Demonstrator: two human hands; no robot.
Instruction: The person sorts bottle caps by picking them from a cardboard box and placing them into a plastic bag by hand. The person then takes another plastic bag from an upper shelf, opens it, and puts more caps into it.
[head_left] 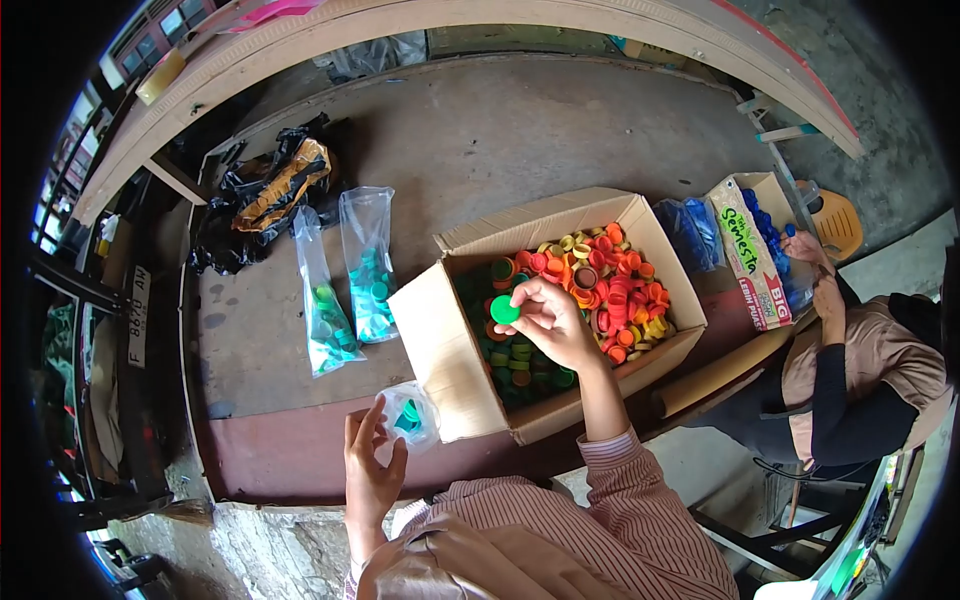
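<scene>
My right hand (556, 322) pinches a green bottle cap (505, 309) between thumb and fingers, above an open cardboard box (450, 365). Inside the box lie many loose caps: red and orange ones (618, 290) to the right, yellow ones among them, dark green ones (520, 362) in the shaded left part. My left hand (368, 465) is at the left side of a small clear plastic bag (424, 432), its curled fingers and thumb at the bag's mouth. A few teal caps (408, 416) show in that bag.
Two clear bags of green and teal caps (328, 325) (372, 295) lie on the table (490, 130). Beyond them is a crumpled black bag (265, 195). At right, a person (840, 370) handles blue caps at a printed carton (750, 255), with a blue-filled bag (690, 232) alongside.
</scene>
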